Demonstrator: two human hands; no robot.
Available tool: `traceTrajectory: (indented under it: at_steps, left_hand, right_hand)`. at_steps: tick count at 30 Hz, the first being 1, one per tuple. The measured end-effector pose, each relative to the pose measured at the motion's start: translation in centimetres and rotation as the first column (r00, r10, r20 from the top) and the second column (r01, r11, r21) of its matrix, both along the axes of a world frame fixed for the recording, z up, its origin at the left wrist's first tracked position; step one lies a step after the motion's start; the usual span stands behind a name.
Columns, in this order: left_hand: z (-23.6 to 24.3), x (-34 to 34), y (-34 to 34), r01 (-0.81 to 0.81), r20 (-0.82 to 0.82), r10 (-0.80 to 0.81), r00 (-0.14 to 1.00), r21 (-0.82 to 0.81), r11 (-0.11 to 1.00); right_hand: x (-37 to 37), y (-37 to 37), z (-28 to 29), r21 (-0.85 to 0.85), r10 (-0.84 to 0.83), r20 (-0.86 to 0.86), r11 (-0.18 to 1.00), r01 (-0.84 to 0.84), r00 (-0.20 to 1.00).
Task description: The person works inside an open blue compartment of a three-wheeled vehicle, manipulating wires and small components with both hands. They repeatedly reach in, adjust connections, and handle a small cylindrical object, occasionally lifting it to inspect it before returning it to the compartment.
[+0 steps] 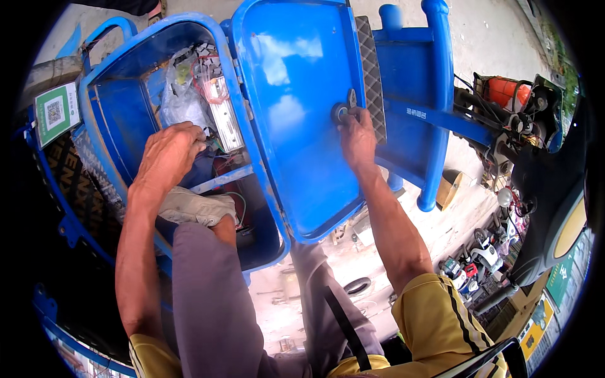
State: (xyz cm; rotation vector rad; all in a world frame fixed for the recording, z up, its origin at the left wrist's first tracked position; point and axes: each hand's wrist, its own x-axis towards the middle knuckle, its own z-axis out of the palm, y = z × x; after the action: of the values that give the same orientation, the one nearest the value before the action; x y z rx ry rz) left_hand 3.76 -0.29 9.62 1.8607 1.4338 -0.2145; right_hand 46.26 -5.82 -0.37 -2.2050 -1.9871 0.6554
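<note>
A blue metal box lid (296, 145) stands swung open on its hinges, its smooth inner face toward me. My right hand (359, 135) is at the lid's right side, its fingertips pinched on a round lock (341, 113) with a small metal latch tab. Over the open blue compartment (120, 120) on the left hovers my left hand (167, 154), its fingers curled together; whatever they hold is hidden. Just beyond those fingers lie a clear plastic bag (183, 104) and a silver finned metal case (225, 116) with reddish wires.
A crossbar (222, 179) spans the compartment. My shoe (196, 206) rests by its near part. Right of the lid are a quilted pad (370, 75) and a blue frame (409, 82). A black handlebar assembly (548, 189) stands far right; a black ring (357, 286) lies on the ground.
</note>
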Motion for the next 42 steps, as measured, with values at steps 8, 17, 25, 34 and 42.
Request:
traceTrajectory:
  at_steps: [8,17,25,34,42]
  left_hand:
    - [4.3,8.3,-2.5,-0.381,0.614,0.333,0.715,-0.057,0.923]
    - [3.3,8.4,-4.5,-0.468,0.619,0.193,0.761,0.318,0.825]
    - [3.5,8.8,-6.7,-0.541,0.603,0.333,0.725,0.198,0.817]
    - [2.1,9.5,-8.1,-0.525,0.643,0.349,0.682,0.097,0.846]
    - [3.1,8.0,-7.6,-0.575,0.654,0.482,0.583,-0.087,0.814]
  right_hand:
    - [-9.9,0.1,10.3,0.017,-0.058,-0.511,0.997,0.078,0.858]
    - [-16.0,-1.1,12.4,0.162,0.088,-0.518,0.987,-0.003,0.851]
    - [-14.9,-2.8,12.9,0.277,0.264,-0.329,0.945,-0.175,0.906]
    - [-13.5,-4.9,12.9,0.234,0.317,-0.247,0.937,-0.261,0.916]
    - [-14.5,-4.1,13.0,0.118,0.166,-0.356,0.984,-0.132,0.92]
